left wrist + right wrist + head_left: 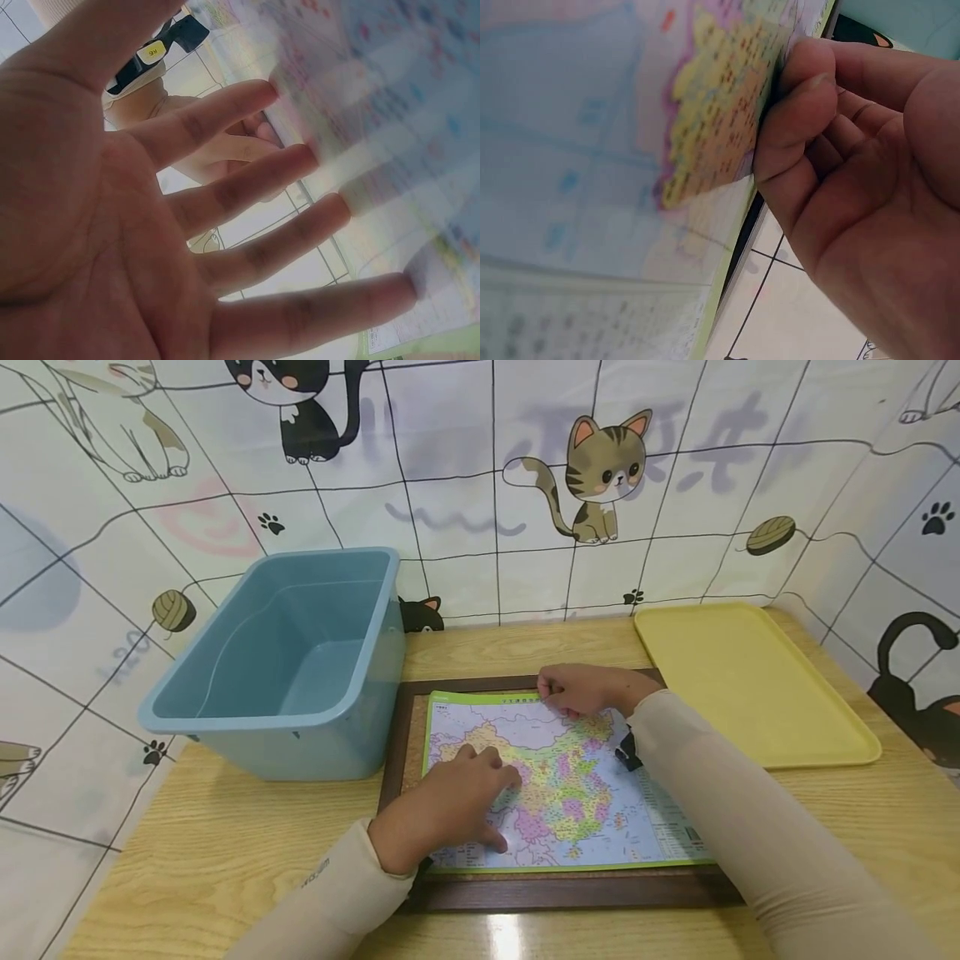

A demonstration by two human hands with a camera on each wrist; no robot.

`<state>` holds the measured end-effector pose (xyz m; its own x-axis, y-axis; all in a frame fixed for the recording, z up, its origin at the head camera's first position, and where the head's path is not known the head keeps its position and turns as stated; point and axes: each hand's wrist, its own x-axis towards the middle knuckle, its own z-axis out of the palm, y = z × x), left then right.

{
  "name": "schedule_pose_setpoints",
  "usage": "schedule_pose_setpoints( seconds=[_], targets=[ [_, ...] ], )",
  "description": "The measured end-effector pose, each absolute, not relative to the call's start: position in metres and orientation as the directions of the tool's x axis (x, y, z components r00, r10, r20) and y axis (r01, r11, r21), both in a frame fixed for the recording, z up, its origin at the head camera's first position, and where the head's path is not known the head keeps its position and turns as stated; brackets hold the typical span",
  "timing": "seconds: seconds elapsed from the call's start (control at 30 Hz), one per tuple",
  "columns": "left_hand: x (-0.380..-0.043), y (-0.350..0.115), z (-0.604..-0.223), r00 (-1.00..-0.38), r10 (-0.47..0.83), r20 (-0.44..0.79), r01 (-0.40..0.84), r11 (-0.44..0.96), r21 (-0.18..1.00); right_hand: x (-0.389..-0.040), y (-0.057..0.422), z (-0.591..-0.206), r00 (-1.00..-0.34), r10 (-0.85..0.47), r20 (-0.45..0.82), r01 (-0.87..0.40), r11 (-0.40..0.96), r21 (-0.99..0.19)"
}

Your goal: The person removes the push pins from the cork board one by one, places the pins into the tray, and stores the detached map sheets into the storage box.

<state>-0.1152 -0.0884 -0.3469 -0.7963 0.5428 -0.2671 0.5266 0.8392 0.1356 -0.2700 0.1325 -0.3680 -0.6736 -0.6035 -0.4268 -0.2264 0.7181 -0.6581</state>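
Note:
A printed map of China (543,768) with a green border lies on a brown-framed cork board (412,752). Over the map's left part, my left hand (457,802) spreads its fingers; in the left wrist view the fingertips (296,156) rest on the map's glossy surface. My right hand (588,687) is at the map's top edge, right of its middle. Its thumb and curled index finger (791,120) pinch together against the sheet there. Something small and dark shows between those fingertips in the head view, mostly hidden, and its kind is unclear.
A deep blue plastic tub (300,743) stands on the wooden table (247,835), left of the board. At the right lies a flat yellow tray (765,693), close to the board's upper right corner. A cat-patterned wall covering (457,518) rises behind the table.

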Motion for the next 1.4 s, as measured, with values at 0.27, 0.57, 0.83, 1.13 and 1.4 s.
schedule_pose_setpoints(
  seconds=[0.27, 0.57, 0.83, 1.13, 1.4],
  targets=[
    [-0.116, -0.088, -0.347, -0.798, 0.537, -0.272, 0.519, 0.843, 0.143, -0.270, 0.143, -0.374, -0.688, -0.626, -0.367, -0.233, 0.669, -0.705],
    [-0.114, -0.087, -0.348, -0.798, 0.535, -0.277, 0.515, 0.845, 0.147, -0.266, 0.153, -0.376, -0.710, -0.617, -0.338, -0.201, 0.638, -0.743],
    [-0.115, -0.087, -0.350, -0.801, 0.531, -0.278, 0.511, 0.847, 0.144, -0.261, 0.157, -0.376, -0.726, -0.612, -0.314, -0.196, 0.621, -0.759],
    [-0.114, -0.085, -0.348, -0.800, 0.531, -0.280, 0.511, 0.847, 0.146, -0.256, 0.161, -0.377, -0.741, -0.622, -0.254, -0.219, 0.581, -0.784],
    [-0.115, -0.085, -0.349, -0.807, 0.519, -0.282, 0.502, 0.854, 0.133, -0.253, 0.163, -0.376, -0.759, -0.616, -0.214, -0.226, 0.556, -0.800]
  ],
)
